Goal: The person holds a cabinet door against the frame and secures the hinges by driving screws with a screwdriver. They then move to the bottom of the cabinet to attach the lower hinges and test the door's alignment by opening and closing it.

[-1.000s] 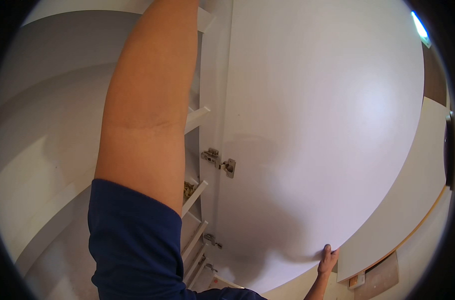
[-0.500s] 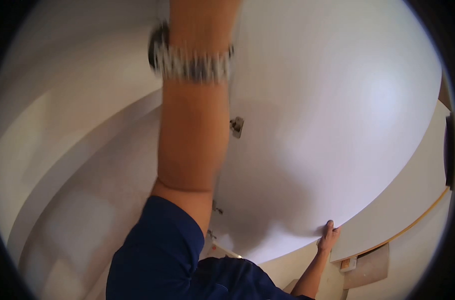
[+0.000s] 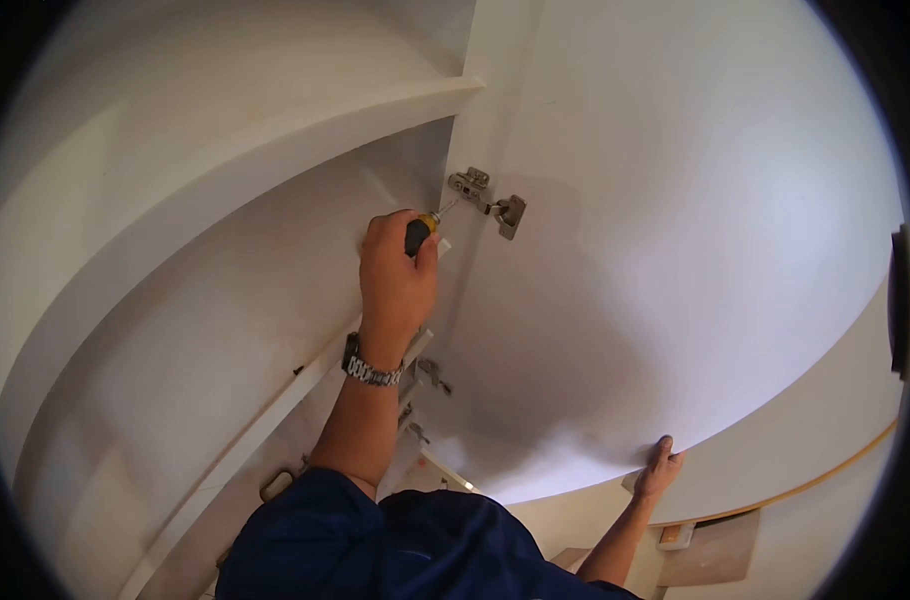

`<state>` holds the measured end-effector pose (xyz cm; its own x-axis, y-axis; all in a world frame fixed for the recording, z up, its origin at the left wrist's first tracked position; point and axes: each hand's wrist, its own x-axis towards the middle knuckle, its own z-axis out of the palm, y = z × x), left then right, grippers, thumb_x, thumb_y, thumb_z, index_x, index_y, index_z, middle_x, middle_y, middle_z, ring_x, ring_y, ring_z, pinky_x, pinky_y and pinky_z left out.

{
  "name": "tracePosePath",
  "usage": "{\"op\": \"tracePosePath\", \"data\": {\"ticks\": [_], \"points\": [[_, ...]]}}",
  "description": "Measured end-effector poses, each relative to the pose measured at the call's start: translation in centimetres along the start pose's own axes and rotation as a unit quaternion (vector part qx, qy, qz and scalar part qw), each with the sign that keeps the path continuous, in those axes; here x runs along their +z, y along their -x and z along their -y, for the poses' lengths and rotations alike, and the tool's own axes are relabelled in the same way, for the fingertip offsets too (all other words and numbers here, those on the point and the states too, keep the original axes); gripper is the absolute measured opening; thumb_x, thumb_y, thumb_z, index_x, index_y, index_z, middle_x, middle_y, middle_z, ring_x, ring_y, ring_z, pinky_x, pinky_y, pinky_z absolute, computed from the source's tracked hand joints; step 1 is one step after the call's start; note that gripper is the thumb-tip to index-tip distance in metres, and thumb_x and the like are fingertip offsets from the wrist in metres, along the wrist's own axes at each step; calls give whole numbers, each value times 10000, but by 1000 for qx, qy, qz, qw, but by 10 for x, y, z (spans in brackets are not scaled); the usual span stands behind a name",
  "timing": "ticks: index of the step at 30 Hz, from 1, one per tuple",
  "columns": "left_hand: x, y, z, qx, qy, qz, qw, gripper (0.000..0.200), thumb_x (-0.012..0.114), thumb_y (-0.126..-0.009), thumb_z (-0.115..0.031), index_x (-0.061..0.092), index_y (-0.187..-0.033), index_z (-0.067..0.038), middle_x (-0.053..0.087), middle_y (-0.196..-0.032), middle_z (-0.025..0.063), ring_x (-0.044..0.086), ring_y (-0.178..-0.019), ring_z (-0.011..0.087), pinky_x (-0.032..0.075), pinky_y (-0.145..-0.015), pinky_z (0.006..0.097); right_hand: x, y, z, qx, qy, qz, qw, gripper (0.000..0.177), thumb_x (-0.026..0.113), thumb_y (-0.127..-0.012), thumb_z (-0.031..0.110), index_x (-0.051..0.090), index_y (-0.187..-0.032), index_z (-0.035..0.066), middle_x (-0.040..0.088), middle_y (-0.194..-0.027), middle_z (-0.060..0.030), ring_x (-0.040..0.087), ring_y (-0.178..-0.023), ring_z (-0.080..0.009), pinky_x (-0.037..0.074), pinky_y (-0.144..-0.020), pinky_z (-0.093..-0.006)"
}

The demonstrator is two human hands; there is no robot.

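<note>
My left hand [image 3: 399, 262], with a metal-banded watch [image 3: 373, 372] on its wrist, is closed around the black and yellow handle of a screwdriver [image 3: 422, 231]. The screwdriver's thin shaft points up and right, its tip close to the plate of a metal hinge [image 3: 469, 184]. That hinge joins a pale cabinet side panel to a large white door [image 3: 655, 270], and its cup [image 3: 511, 216] sits on the door's inner face. At the door's lower right edge my right hand [image 3: 658, 470] grips the edge, thumb on the inner face and the other fingers mostly hidden behind.
More hinges [image 3: 433, 374] are mounted lower along the same side. To the left run a curved-looking shelf [image 3: 225, 185] and a lower ledge [image 3: 245, 450]. Beyond the door's right edge is another pale panel with a yellowish edge [image 3: 825, 455].
My left arm, stretched up past the top of the view earlier, has come down, bringing the hand and screwdriver beside the upper hinge. My right hand stays on the door edge.
</note>
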<state>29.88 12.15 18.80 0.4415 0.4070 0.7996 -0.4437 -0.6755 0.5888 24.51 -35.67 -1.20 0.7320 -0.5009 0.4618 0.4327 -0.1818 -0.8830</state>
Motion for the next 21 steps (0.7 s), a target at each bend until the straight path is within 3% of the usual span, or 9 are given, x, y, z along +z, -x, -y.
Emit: {"op": "tracePosePath", "data": {"ticks": [1, 4, 21], "points": [[3, 0, 6, 5, -16, 4, 1000, 275, 650, -784, -51, 560, -1037, 12, 580, -969, 169, 591, -868, 324, 475, -766, 372, 1, 0, 4, 19, -8, 8, 1000, 441, 613, -892, 312, 480, -1136, -30, 527, -952, -35, 468, -823, -112, 413, -762, -259], [11, -2, 14, 19, -24, 18, 999, 281, 640, -790, -52, 544, -1046, 9, 561, -1007, 175, 581, -898, 342, 473, -783, 387, 13, 1, 15, -4, -37, 1, 999, 313, 580, -915, 317, 500, -1001, 26, 438, -777, 41, 373, -682, -58, 327, -606, -213], [22, -12, 2, 3, 7, 4, 1000, 268, 651, -783, -66, 570, -1029, 4, 584, -991, 170, 603, -889, 327, 485, -771, 375, 11, 1, 21, 16, -32, 10, 999, 369, 596, -903, 346, 493, -1043, 21, 452, -810, 30, 395, -711, -72, 351, -651, -223]]}}
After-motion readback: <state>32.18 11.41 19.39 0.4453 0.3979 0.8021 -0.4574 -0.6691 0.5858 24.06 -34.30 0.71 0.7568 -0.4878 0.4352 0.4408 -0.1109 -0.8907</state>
